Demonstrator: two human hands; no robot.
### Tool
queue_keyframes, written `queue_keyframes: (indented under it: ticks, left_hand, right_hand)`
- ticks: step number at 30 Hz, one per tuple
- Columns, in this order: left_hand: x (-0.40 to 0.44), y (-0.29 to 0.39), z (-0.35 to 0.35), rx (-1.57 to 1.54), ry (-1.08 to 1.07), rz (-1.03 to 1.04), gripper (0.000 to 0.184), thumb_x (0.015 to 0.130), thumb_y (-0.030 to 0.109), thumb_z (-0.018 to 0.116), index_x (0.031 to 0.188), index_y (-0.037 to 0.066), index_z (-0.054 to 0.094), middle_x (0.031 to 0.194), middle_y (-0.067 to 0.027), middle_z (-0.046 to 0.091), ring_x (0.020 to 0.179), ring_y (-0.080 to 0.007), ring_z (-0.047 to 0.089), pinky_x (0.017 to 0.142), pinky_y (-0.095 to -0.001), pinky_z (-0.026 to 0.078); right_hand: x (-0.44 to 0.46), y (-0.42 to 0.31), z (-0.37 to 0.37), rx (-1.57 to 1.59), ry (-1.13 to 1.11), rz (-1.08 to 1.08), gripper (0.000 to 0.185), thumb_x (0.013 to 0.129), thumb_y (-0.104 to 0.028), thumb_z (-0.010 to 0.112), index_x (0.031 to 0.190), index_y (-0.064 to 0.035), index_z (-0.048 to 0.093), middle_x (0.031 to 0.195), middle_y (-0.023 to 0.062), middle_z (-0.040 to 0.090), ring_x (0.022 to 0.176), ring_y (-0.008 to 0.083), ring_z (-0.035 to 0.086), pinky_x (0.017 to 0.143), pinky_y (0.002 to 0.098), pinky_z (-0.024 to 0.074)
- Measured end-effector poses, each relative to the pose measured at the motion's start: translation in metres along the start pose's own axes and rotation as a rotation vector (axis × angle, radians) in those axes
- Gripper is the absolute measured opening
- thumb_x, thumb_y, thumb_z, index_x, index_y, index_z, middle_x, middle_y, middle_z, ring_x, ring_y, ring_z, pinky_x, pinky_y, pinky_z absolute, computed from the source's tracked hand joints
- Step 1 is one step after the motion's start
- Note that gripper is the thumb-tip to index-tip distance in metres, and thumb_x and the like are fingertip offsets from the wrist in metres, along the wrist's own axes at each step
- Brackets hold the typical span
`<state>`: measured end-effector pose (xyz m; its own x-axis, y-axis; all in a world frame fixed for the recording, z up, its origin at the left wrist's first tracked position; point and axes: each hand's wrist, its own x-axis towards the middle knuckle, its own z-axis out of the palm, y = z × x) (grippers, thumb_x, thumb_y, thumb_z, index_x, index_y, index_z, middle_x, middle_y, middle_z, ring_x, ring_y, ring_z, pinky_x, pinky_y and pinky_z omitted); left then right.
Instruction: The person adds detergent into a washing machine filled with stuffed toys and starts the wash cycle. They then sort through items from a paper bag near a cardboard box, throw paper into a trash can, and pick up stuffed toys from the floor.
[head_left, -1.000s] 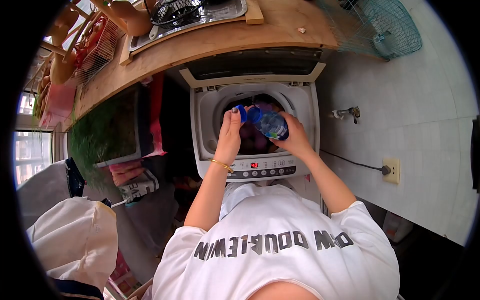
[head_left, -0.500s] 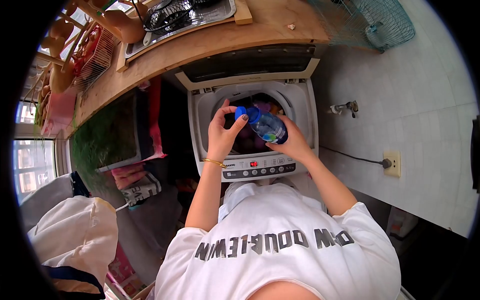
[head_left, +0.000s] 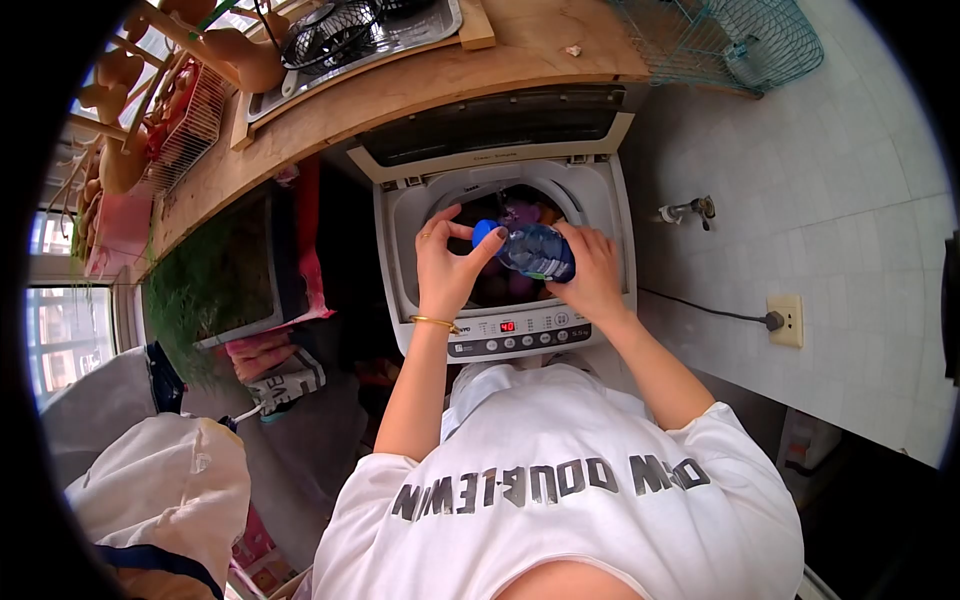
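Observation:
A blue bottle (head_left: 538, 252) lies tilted above the open tub of the washing machine (head_left: 404, 262), its neck toward the left. My right hand (head_left: 592, 272) is wrapped round the bottle's body. The blue cap (head_left: 486, 233) sits at the bottle's mouth, and my left hand (head_left: 446, 264) pinches it between thumb and fingers. Purple and orange clothes (head_left: 522, 212) show in the tub below. The red display on the panel reads 40.
Behind the raised lid (head_left: 490, 130) runs a wooden counter (head_left: 560, 50) with a metal tray and a teal wire basket (head_left: 745, 45). A tap (head_left: 690, 212) and a socket (head_left: 785, 321) are on the right wall. Cloth hangs at lower left.
The cap, which was apart from the bottle in my left hand, is now at the bottle's mouth. The bottle has turned more level.

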<state>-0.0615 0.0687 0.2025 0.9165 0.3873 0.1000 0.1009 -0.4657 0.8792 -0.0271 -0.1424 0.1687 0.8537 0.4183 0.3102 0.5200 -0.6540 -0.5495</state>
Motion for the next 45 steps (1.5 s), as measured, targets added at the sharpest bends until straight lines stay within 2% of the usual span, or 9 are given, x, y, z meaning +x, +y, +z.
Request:
queue_keyframes:
  ticks: [8,13,20,25,32,34,38,39,45]
  left_hand:
    - [0.000,0.014,-0.004,0.159,-0.048,-0.057,0.043,0.071,0.040,0.077,0.065,0.002,0.057,0.111,-0.0146,0.062,0.115,-0.0337,0.041,0.096,-0.0413,0.036]
    - [-0.002,0.023,-0.004,0.203,-0.053,-0.014,0.040,0.069,0.037,0.079,0.071,0.002,0.059,0.118,-0.0128,0.059,0.121,-0.0340,0.038,0.100,-0.0432,0.033]
    - [0.002,0.022,-0.010,-0.032,-0.085,0.112,0.035,0.069,0.031,0.079,0.095,0.009,0.068,0.136,-0.0108,0.049,0.136,-0.0337,0.028,0.110,-0.0427,0.022]
    - [0.004,0.022,-0.016,-0.179,-0.135,0.112,0.036,0.068,0.031,0.080,0.098,0.013,0.071,0.143,-0.0094,0.042,0.138,-0.0342,0.021,0.111,-0.0455,0.020]
    - [0.005,0.035,-0.021,-0.234,-0.121,0.177,0.034,0.068,0.034,0.078,0.095,0.014,0.072,0.145,-0.0103,0.039,0.139,-0.0331,0.020,0.111,-0.0456,0.019]
    - [0.007,0.029,-0.021,-0.278,-0.159,0.196,0.044,0.069,0.038,0.076,0.105,0.014,0.067,0.148,-0.0105,0.033,0.139,-0.0323,0.020,0.111,-0.0459,0.019]
    - [0.000,0.045,-0.022,-0.574,-0.207,0.016,0.066,0.074,0.045,0.070,0.130,0.017,0.048,0.151,-0.0102,0.024,0.139,-0.0305,0.021,0.111,-0.0470,0.019]
    - [0.001,0.036,-0.021,-0.546,-0.245,0.032,0.077,0.078,0.050,0.065,0.139,0.018,0.032,0.150,-0.0098,0.024,0.139,-0.0296,0.022,0.110,-0.0481,0.020]
    - [-0.006,0.009,-0.014,-0.701,-0.183,-0.107,0.059,0.087,0.019,0.059,0.139,0.013,0.032,0.144,-0.0120,0.032,0.134,-0.0243,0.032,0.107,-0.0381,0.029]
  right_hand:
    - [-0.001,-0.008,-0.009,-0.147,0.144,-0.067,0.079,0.048,-0.006,0.080,0.121,-0.0117,0.050,0.109,0.0092,0.055,0.103,0.0300,0.051,0.090,0.0424,0.0352]
    - [0.002,-0.006,-0.011,-0.122,0.146,-0.073,0.078,0.048,-0.007,0.081,0.120,-0.0117,0.050,0.108,0.0094,0.055,0.103,0.0296,0.051,0.089,0.0417,0.0358]
    - [0.001,0.000,-0.006,0.324,-0.126,0.086,0.076,0.052,-0.017,0.085,0.120,-0.0059,0.051,0.108,0.0106,0.059,0.100,0.0275,0.057,0.090,0.0363,0.0427]
    - [0.011,-0.005,-0.020,0.780,-0.477,0.227,0.080,0.053,-0.021,0.087,0.121,-0.0004,0.051,0.109,0.0070,0.061,0.098,0.0171,0.057,0.091,0.0283,0.0424]
    - [0.024,-0.004,-0.032,0.999,-0.757,0.276,0.071,0.051,-0.018,0.087,0.113,-0.0011,0.057,0.102,0.0056,0.063,0.093,0.0150,0.058,0.090,0.0281,0.0430]
    - [0.029,-0.004,-0.035,1.031,-0.810,0.246,0.071,0.052,-0.019,0.087,0.113,-0.0014,0.057,0.104,0.0053,0.063,0.094,0.0147,0.057,0.090,0.0271,0.0429]
    - [0.057,-0.015,-0.063,1.049,-0.663,0.215,0.068,0.054,-0.016,0.087,0.113,-0.0024,0.057,0.103,0.0043,0.063,0.094,0.0143,0.058,0.090,0.0288,0.0439]
    - [0.068,-0.020,-0.075,1.091,-0.597,0.214,0.067,0.055,-0.015,0.087,0.113,-0.0027,0.056,0.103,0.0042,0.063,0.094,0.0144,0.058,0.090,0.0296,0.0444]
    - [0.162,-0.051,-0.135,1.071,-0.126,0.007,0.059,0.064,-0.017,0.085,0.113,-0.0041,0.056,0.104,0.0062,0.064,0.095,0.0172,0.061,0.089,0.0335,0.0480]
